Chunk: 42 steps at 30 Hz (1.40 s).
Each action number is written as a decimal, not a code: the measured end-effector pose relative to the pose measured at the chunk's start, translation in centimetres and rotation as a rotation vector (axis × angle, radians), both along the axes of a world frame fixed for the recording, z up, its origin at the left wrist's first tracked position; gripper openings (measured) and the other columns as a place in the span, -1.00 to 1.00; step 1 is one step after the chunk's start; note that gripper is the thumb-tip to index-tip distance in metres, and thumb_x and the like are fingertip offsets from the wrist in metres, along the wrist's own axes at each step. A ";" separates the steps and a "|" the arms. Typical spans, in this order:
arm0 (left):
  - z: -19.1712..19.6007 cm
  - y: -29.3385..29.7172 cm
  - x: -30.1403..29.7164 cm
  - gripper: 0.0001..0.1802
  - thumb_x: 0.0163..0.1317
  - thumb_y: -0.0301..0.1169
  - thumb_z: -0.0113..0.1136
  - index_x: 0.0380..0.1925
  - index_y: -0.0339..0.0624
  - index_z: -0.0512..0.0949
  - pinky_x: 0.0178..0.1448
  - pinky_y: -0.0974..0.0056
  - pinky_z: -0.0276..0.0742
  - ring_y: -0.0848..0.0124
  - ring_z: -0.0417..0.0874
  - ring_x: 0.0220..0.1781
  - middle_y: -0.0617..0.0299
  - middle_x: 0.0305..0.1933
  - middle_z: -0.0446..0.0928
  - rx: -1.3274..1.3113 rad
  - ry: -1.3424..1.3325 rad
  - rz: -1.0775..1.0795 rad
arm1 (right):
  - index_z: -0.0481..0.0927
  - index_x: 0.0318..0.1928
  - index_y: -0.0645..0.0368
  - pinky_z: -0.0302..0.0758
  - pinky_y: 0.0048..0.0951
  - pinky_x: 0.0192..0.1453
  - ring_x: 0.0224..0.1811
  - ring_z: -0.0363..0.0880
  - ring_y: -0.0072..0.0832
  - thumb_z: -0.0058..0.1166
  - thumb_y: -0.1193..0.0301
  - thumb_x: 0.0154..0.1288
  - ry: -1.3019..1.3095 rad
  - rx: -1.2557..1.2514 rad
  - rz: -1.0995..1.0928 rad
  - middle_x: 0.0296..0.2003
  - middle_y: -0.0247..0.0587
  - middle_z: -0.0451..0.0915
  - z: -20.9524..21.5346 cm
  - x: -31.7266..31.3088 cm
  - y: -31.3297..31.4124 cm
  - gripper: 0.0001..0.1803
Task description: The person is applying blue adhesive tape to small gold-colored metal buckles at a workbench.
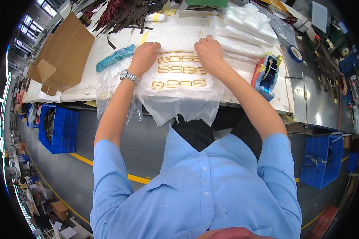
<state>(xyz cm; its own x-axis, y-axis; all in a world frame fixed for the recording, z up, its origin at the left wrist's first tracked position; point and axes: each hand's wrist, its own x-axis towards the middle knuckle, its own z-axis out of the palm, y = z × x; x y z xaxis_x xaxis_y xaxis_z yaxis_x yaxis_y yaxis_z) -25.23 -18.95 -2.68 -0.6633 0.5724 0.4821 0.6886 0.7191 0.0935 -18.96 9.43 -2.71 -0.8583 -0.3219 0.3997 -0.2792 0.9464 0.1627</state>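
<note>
A thin white translucent plastic sheet (179,104) lies on the worktable and hangs over its front edge. On it rest several rows of gold metal slide buckles (182,69), each with a centre bar. At the sheet's far left corner my left hand (146,55), with a metal watch on its wrist, has its fingers curled closed on the sheet. My right hand (209,51) is closed the same way at the far right corner. Between the hands, the farthest row shows only as a thin gold line.
Left stand a teal wrapped bundle (115,57) and an open cardboard box (66,55). To the right are stacked clear plastic bags (249,30), a blue tape dispenser (267,75) and a blue tape roll (294,53). Dark strips (125,16) lie behind. Blue crates (59,128) stand below.
</note>
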 end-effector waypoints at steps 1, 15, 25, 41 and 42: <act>-0.1 -0.1 -0.2 -0.86 0.33 -0.49 0.25 -0.17 -0.19 0.71 0.08 -0.03 0.65 0.02 0.74 -0.03 0.00 -0.19 0.75 -0.003 0.004 0.011 | 0.78 -0.19 0.10 0.51 -0.13 0.11 0.11 0.59 -0.21 0.30 0.50 0.18 0.004 0.048 -0.027 -0.12 -0.24 0.72 0.0 0.0 -0.1 -0.83; -0.9 -0.1 -4.4 -0.84 0.33 -0.33 0.38 -0.27 -0.17 0.82 -0.07 0.03 0.71 0.04 0.82 -0.24 0.04 -0.29 0.81 0.366 -0.279 0.289 | 0.79 -0.32 0.07 0.34 0.02 0.31 -0.02 0.68 -0.24 0.15 0.53 0.25 0.100 0.017 -0.033 -0.36 -0.19 0.77 1.3 -4.7 1.2 -0.84; -0.9 3.3 -2.7 -0.85 0.30 -0.45 0.33 -0.18 -0.20 0.77 0.17 0.02 0.64 0.08 0.73 0.06 0.07 -0.07 0.79 0.241 0.112 -0.040 | 0.80 -0.35 0.05 0.24 0.20 0.53 0.00 0.72 -0.15 0.19 0.49 0.29 -0.010 0.022 -0.013 -0.34 -0.13 0.79 0.4 -6.8 2.0 -0.86; -1.6 5.7 -7.2 -0.84 0.34 -0.36 0.27 -0.28 -0.15 0.77 -0.04 -0.03 0.69 -0.01 0.79 -0.19 0.00 -0.29 0.78 0.248 -0.139 0.144 | 0.76 -0.25 0.11 0.35 0.03 0.52 0.21 0.59 -0.21 0.23 0.56 0.25 0.247 -0.262 0.303 -0.08 -0.26 0.72 -0.6 -3.3 1.9 -0.89; -2.0 5.5 -8.3 -0.83 0.33 -0.34 0.28 -0.26 -0.14 0.78 -0.06 -0.03 0.70 -0.01 0.80 -0.20 -0.01 -0.30 0.78 0.301 -0.160 0.177 | 0.78 -0.23 0.12 0.31 0.08 0.56 0.25 0.57 -0.21 0.22 0.56 0.23 0.225 -0.218 0.291 -0.07 -0.25 0.71 -0.7 -2.8 1.9 -0.85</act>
<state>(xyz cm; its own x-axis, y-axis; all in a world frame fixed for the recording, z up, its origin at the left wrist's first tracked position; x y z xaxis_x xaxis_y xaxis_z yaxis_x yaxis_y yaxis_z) -33.54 -13.43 -4.68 -0.8197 0.2911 0.4933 0.5160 0.7491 0.4154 -21.75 11.29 -3.44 -0.6275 -0.4251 0.6523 -0.5204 0.8522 0.0547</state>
